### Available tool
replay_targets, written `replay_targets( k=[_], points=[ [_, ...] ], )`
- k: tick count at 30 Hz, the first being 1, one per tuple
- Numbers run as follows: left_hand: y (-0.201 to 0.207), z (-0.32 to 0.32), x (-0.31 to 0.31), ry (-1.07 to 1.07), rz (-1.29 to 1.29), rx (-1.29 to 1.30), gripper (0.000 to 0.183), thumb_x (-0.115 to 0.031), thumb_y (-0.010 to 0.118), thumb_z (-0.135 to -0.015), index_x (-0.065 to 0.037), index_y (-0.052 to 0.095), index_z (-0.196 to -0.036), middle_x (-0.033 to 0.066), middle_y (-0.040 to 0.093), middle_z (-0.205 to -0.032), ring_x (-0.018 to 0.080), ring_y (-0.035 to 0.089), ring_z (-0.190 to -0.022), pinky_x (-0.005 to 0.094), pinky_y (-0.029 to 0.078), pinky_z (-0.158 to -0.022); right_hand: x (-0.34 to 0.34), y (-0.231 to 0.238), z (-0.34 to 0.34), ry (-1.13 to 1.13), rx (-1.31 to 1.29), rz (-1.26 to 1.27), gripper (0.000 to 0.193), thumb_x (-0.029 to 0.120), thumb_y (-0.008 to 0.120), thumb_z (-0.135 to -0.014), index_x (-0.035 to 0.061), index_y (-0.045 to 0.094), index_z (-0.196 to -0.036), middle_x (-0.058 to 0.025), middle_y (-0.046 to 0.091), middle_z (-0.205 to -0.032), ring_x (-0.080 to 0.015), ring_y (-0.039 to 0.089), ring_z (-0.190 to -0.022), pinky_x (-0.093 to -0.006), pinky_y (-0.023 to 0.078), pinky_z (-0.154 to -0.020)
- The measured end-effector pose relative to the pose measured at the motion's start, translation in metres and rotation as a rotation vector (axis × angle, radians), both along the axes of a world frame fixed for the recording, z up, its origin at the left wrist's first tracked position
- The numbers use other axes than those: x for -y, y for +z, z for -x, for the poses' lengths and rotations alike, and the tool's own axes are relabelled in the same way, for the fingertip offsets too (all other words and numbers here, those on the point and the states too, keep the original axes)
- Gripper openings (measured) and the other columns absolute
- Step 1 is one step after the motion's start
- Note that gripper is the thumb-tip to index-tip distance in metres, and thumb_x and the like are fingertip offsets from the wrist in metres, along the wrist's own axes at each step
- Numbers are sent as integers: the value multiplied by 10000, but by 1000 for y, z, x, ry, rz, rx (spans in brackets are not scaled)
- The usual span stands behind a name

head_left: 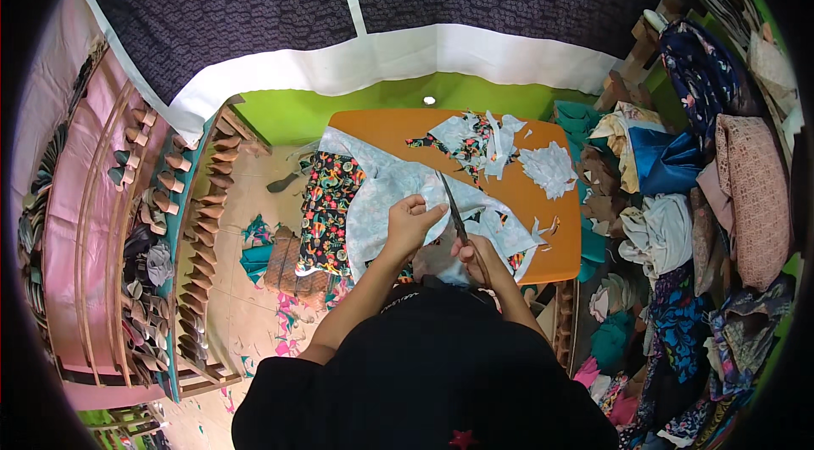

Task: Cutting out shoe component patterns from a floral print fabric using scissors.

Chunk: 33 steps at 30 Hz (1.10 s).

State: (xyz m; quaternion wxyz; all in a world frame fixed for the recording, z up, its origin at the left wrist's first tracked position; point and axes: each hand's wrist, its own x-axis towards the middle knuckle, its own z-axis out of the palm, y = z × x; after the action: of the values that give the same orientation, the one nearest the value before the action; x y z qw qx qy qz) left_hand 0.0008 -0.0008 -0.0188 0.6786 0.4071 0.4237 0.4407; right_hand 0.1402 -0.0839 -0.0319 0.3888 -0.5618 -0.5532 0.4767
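Black clothing [424, 374] sits below the right hand [476, 257], fingers clasping long dark metal scissors [455, 214]; the left hand [410, 226] curls over white-backed floral cloth [377, 194], its fingers' grasp unclear.

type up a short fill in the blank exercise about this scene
The scissors are held in the person's ____ grip.
The table under the cloth is coloured ____.
The wall beyond the table is ____.

Missing words: right; orange; green
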Motion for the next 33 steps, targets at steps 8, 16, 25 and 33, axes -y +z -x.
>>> replay_targets(
  k=[8, 16, 25, 33],
  points=[
    [2, 4, -3, -13, -7, -53, 161, -36, 640, -709, 18, 517, -797, 38, 574, -693, 76, 548, -627, 160, 426, -543, -1, -10, 0, -21, -47, -10, 568, 576, 494, -723, 10, 499, -674, 7, 416, -564, -86, 398, -530, -226, 336, -493],
    [-3, 0, -6, 133, 61, 114, 160, -57, 634, -734, -42, 479, -698, -8, 525, -636, 20, 444, -533, 146, 316, -444, -1, -12, 2, 32, -37, -40, 575, 585, 494, -716, 10, 501, -701, 10, 413, -565, -90, 410, -522, -223, 334, -475],
    [0, -2, -5, 104, 12, 24, 172, -62, 639, -730, -44, 474, -685, -43, 467, -564, 4, 382, -470, 146, 274, -405, -3, -4, 3, 48, -158, 102, 446, 441, 446, -699, 7, 486, -792, 39, 370, -558, -58, 355, -479, -195, 289, -437],
    [8, -5, -2, 107, 8, 54, 170, -55, 636, -730, -38, 474, -684, -45, 467, -564, 3, 383, -470, 146, 274, -400, -3, -2, 5, 15, -234, 128, 511, 535, 446, -713, 25, 452, -745, 45, 345, -551, -64, 355, -476, -203, 293, -430]
  ],
)
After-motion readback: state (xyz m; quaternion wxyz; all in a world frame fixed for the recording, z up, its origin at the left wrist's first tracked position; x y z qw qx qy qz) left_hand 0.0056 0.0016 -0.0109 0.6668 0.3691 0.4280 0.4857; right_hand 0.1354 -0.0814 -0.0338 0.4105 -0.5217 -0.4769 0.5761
